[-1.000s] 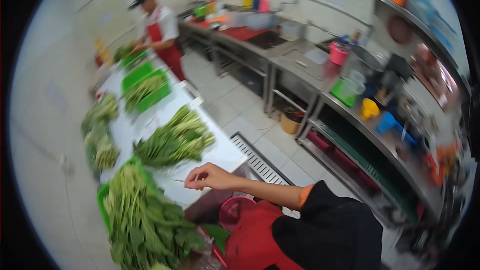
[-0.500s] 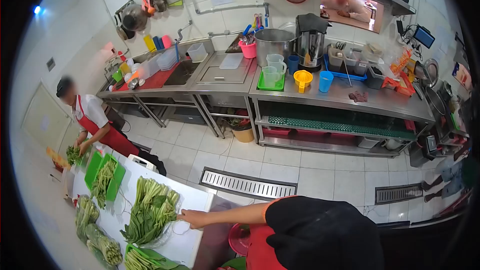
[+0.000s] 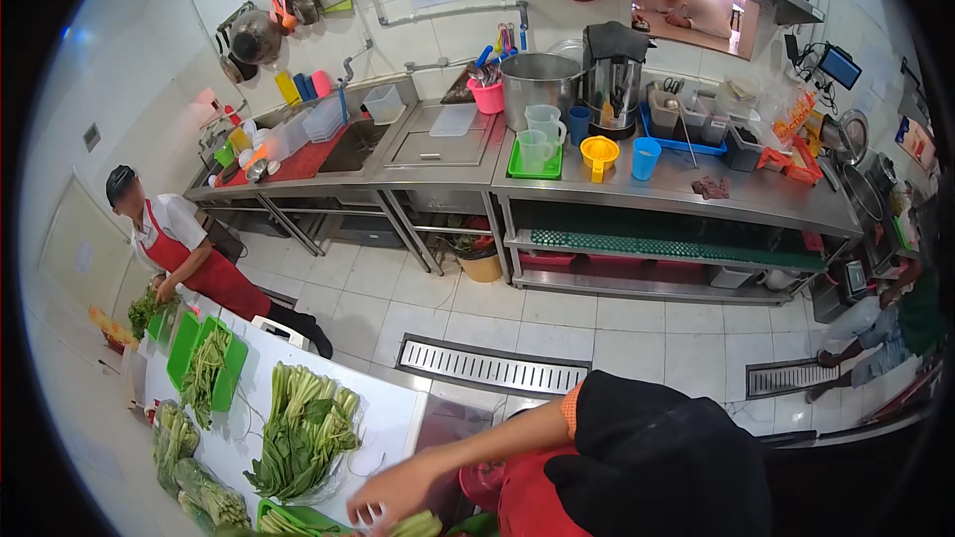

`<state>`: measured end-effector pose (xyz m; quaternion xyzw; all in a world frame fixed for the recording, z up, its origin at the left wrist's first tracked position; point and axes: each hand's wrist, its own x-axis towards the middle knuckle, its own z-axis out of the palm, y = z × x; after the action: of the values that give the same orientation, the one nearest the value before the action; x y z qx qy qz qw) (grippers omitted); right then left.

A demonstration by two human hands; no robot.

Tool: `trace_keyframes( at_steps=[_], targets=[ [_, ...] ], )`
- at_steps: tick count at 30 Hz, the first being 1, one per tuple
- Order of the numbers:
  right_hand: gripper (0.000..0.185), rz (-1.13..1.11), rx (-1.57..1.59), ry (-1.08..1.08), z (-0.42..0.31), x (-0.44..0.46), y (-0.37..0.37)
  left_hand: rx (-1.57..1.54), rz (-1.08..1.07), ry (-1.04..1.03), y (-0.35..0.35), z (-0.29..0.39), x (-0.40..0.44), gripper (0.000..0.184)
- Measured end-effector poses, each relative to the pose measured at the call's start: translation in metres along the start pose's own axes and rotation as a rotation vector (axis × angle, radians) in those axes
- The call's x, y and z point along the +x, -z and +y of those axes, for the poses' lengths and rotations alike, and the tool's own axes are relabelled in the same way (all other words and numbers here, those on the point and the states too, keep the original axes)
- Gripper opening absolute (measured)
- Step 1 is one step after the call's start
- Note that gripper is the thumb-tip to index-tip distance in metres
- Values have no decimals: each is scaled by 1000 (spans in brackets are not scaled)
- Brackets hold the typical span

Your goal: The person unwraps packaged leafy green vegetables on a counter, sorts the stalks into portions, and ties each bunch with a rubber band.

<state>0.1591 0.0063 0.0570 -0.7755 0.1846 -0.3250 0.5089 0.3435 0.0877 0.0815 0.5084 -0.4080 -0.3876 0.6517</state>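
My right hand (image 3: 398, 490) reaches down at the table's near corner, over the edge of a green basket (image 3: 313, 515) with leafy stalks. Its fingers are bent and look apart, slightly blurred and partly cut off by the lower edge. Pale green stalks (image 3: 418, 525) show just beside the hand; I cannot tell whether it touches them. A large bunch of leafy greens (image 3: 303, 428) lies on clear plastic on the white table (image 3: 393, 408), beyond the hand. My left hand is out of view.
Bagged stalks (image 3: 214, 497) lie along the table's far side, near a green crate (image 3: 237, 368) of greens. A co-worker in a red apron (image 3: 199, 264) handles leaves at the far end. Behind are a steel counter (image 3: 657, 189) and a floor drain (image 3: 492, 363).
My right hand has left the edge of the large bunch and moved down toward the near basket. The co-worker stands more upright. Another person at the right has moved further into view.
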Motion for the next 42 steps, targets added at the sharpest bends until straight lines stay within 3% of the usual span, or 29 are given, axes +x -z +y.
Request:
trace_keyframes(
  at_steps=[1,2,3,4,5,6,7,8,9,10,12,13,16,17,18,20,22,24,26,28,29,30,32,36,38,39,41,42],
  targets=[
    [59,2,5,0,-17,-5,-2,-227,76,378,-14,17,3,52],
    [67,-28,-139,-64,-35,-12,-2,-281,-9,386,8,-24,28,67],
    [75,-66,-278,-126,-46,-19,0,-145,-139,254,5,-38,28,70],
    [64,-61,-172,-257,-53,-25,7,-3,-255,127,7,-42,22,72],
    [66,-8,-80,-255,-37,-26,5,35,-338,-85,-15,-24,9,60],
    [65,92,-85,-15,-10,-33,1,107,-390,-289,-45,1,1,50],
    [66,-3,15,-228,0,-41,6,-360,-98,314,-44,-9,17,46],
    [65,-55,106,-382,-37,-47,30,-547,-179,484,-55,9,21,59],
    [59,-7,14,-370,-38,-51,35,-638,-187,529,-60,3,29,60],
    [57,73,-117,-140,4,-57,29,-683,-279,563,-69,8,31,63],
    [65,-81,50,-559,-27,-53,50,-725,-339,577,-68,-9,36,72],
    [69,-78,-78,-469,-12,-58,49,-746,-333,583,-70,-7,36,75],
    [62,-33,24,-383,-8,-68,37,-627,-211,453,-53,-21,37,78],
    [63,-103,170,-518,-26,-63,41,-630,-197,440,-50,-17,38,78],
    [63,-119,165,-513,-29,-61,42,-555,-132,438,-49,-11,39,72],
    [79,-143,477,-659,-32,-61,42,-483,-58,424,-41,-12,43,66],
    [75,-64,329,-557,-26,-58,35,-450,72,401,-30,-28,50,63],
    [66,269,-321,-517,-30,-49,30,-507,45,439,-37,-12,30,67],
    [61,388,-457,-427,-27,-42,22,-745,166,580,-51,-25,9,70],
    [63,488,-757,-153,-18,-36,13,-836,-31,595,-66,-18,-5,75],
    [67,354,-776,-265,-18,-34,7,-864,-11,555,-71,-10,-3,71],
    [67,334,-768,-259,-22,-34,2,-952,24,505,-70,-13,5,70],
    [73,215,-1020,-151,-32,-32,-2,-1053,-140,391,-57,-24,21,69],
    [82,355,-745,-146,-15,-33,-18,-1214,-310,367,-33,-28,13,58],
    [81,387,-675,-159,-13,-31,-22,-803,-104,375,-17,-50,5,54],
    [76,409,-729,-86,-9,-27,-22,-806,-103,376,-10,-50,5,54],
    [71,427,-785,-8,-12,-21,-19,-1817,-208,604,4,-39,5,54],
    [64,407,-907,74,-21,-16,-16,-1820,-209,596,-1,-20,9,54]
  ],
)
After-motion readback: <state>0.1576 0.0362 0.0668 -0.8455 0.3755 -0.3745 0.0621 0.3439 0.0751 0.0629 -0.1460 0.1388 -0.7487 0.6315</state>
